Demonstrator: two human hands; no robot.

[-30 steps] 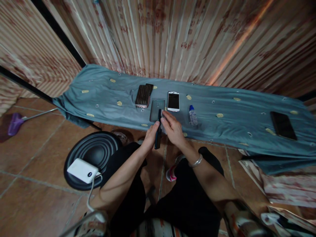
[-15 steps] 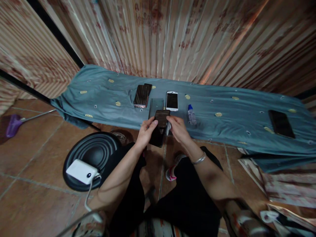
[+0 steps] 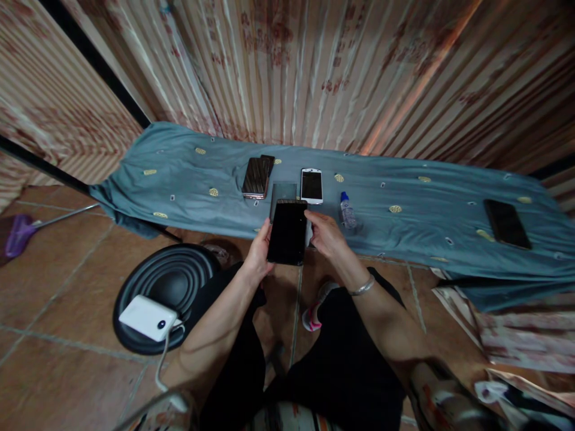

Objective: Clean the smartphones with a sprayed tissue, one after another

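Observation:
A black smartphone [image 3: 288, 233] is held over the front edge of the cloth-covered bench, its dark face up. My left hand [image 3: 259, 254] grips the phone along its left side, thumb by the edge. My right hand [image 3: 327, 232] is closed at the upper right edge of the phone. A small piece of pale cloth [image 3: 309, 231] shows under its fingers, mostly hidden. Just beyond the phone lies a flat clear rectangular piece [image 3: 284, 191]. A white smartphone [image 3: 311, 186] rests beside it. Right of that lies a small clear bottle with a blue cap [image 3: 347, 212].
Dark phones [image 3: 257, 177] lie stacked on the blue-grey cloth [image 3: 417, 224] to the left. Another black phone [image 3: 507, 223] is far right. On the floor, a round black stool [image 3: 173, 287] bears a white power bank [image 3: 148, 318] with a cable. A purple brush [image 3: 18, 235] lies left.
The phone's face has turned from a striped reflection to plain black. My left hand has shifted down along its side, and its thumb has moved off the face. My right hand stays near the upper right edge.

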